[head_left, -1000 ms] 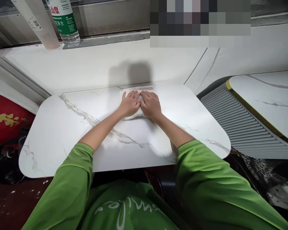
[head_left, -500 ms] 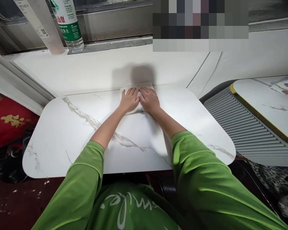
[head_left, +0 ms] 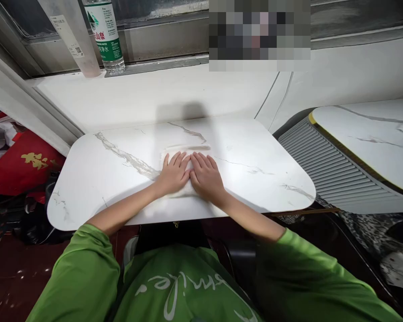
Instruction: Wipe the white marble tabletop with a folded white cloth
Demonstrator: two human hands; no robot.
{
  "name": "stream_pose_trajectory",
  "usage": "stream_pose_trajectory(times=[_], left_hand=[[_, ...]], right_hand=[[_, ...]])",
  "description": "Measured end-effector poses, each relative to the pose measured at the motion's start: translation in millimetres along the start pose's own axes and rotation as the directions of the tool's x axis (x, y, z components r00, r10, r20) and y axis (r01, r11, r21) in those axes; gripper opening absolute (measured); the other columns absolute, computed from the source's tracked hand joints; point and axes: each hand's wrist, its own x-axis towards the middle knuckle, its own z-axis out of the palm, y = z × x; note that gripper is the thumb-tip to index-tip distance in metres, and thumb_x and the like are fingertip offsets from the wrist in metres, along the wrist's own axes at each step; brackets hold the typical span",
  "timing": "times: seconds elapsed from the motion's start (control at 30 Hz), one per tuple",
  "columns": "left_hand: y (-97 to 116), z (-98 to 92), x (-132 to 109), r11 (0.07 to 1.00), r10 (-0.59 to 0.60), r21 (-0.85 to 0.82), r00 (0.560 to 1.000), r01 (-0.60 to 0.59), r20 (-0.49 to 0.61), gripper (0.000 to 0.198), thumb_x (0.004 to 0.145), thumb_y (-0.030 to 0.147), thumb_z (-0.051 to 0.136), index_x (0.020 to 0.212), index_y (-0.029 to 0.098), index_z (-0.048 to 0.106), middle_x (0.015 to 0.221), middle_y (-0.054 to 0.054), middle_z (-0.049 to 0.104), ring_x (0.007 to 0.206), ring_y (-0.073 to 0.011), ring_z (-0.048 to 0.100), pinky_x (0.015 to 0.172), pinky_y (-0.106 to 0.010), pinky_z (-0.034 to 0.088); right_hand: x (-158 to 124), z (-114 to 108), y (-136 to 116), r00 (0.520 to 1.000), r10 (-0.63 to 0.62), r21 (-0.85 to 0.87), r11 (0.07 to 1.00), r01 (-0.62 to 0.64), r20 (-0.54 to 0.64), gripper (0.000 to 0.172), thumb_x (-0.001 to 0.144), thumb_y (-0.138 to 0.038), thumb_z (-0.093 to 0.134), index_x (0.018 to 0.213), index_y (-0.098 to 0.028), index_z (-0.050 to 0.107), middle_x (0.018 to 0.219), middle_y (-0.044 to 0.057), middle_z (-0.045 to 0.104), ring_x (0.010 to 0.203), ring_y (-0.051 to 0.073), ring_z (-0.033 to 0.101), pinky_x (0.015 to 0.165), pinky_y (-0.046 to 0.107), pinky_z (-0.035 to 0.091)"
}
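Observation:
A folded white cloth (head_left: 188, 148) lies flat on the white marble-patterned table (head_left: 255, 188), roughly midway along it. My left hand (head_left: 174, 172) presses on the cloth's left part, palm down with the fingers stretched out. Beside it my right hand (head_left: 206, 176) lies flat over the right part, fingers extended and pointing away from me. The two thumbs are close together, nearly touching. Much of the cloth is hidden beneath both hands.
On the window ledge at the back left stand a water bottle (head_left: 109, 42) and a tall translucent container (head_left: 77, 40). A red bag (head_left: 27, 156) is left of the table. To the right is a second marble-patterned table (head_left: 365, 129) with a ribbed grey side.
Both hands have drawn the cloth from the table's back edge by the wall towards me. My elbows have bent outward, and the camera view has shifted a little.

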Motion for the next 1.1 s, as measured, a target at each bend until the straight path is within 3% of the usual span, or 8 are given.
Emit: stream_pose_trajectory(times=[0.17, 0.33, 0.53, 0.7, 0.87, 1.1], left_hand=[[13.2, -7.9, -54.2, 0.998, 0.014, -0.061, 1.000, -0.013, 0.022, 0.050, 0.099, 0.027, 0.033, 0.147, 0.013, 0.038, 0.158, -0.013, 0.038, 0.150, -0.0261, 0.026, 0.125, -0.053, 0.012], [12.4, -15.0, -59.6, 0.981, -0.100, -0.162, 0.993, 0.109, 0.067, 0.048, 0.100, 0.022, 0.029, 0.146, 0.014, 0.040, 0.156, -0.008, 0.041, 0.148, -0.0197, 0.030, 0.126, -0.046, 0.014], [3.6, -13.5, -45.8, 0.982, -0.170, -0.087, 0.985, 0.170, 0.010, 0.052, 0.100, 0.021, 0.026, 0.148, 0.005, 0.037, 0.158, -0.012, 0.038, 0.149, -0.0221, 0.029, 0.127, -0.047, 0.011], [-16.6, -10.3, -27.8, 0.976, -0.210, -0.074, 0.975, 0.205, -0.072, 0.050, 0.098, 0.021, 0.027, 0.146, 0.009, 0.040, 0.156, -0.013, 0.040, 0.148, -0.0228, 0.031, 0.125, -0.049, 0.016], [-55.3, -12.1, 11.8, 0.967, -0.250, -0.073, 0.962, 0.243, -0.107, 0.048, 0.098, 0.021, 0.029, 0.143, 0.010, 0.043, 0.155, -0.014, 0.041, 0.148, -0.0239, 0.031, 0.124, -0.047, 0.018], [-121.2, -18.7, 75.3, 0.988, -0.153, -0.037, 0.982, 0.150, -0.108, 0.047, 0.096, 0.020, 0.031, 0.140, 0.015, 0.047, 0.153, -0.010, 0.046, 0.143, -0.0200, 0.038, 0.123, -0.043, 0.021]], right_hand=[[-40.4, -20.1, -28.4, 0.991, -0.129, -0.064, 0.989, 0.130, 0.021, 0.053, 0.094, -0.022, 0.034, 0.137, 0.004, 0.051, 0.141, 0.023, 0.055, 0.132, 0.034, 0.048, 0.111, 0.047, 0.034], [-31.5, -22.7, -33.9, 0.981, -0.185, -0.013, 0.982, 0.187, 0.057, 0.052, 0.093, -0.025, 0.038, 0.133, 0.005, 0.054, 0.133, 0.026, 0.059, 0.123, 0.036, 0.052, 0.106, 0.048, 0.039], [-5.7, -7.2, -27.5, 0.978, -0.209, 0.116, 0.972, 0.206, 0.016, 0.052, 0.093, -0.023, 0.036, 0.135, 0.000, 0.053, 0.138, 0.022, 0.056, 0.130, 0.033, 0.046, 0.112, 0.049, 0.034], [25.9, 7.2, -24.5, 0.975, -0.218, 0.156, 0.965, 0.211, 0.033, 0.050, 0.091, -0.021, 0.036, 0.134, -0.003, 0.054, 0.138, 0.020, 0.056, 0.129, 0.032, 0.046, 0.112, 0.048, 0.033], [77.5, 27.6, -21.6, 0.980, -0.197, 0.173, 0.967, 0.187, 0.040, 0.048, 0.090, -0.019, 0.036, 0.132, -0.006, 0.056, 0.136, 0.018, 0.057, 0.124, 0.032, 0.048, 0.109, 0.045, 0.033], [146.0, 60.3, -23.7, 0.996, -0.081, 0.147, 0.986, 0.084, -0.028, 0.046, 0.088, -0.018, 0.037, 0.126, -0.003, 0.058, 0.124, 0.021, 0.062, 0.115, 0.034, 0.050, 0.104, 0.046, 0.033]])
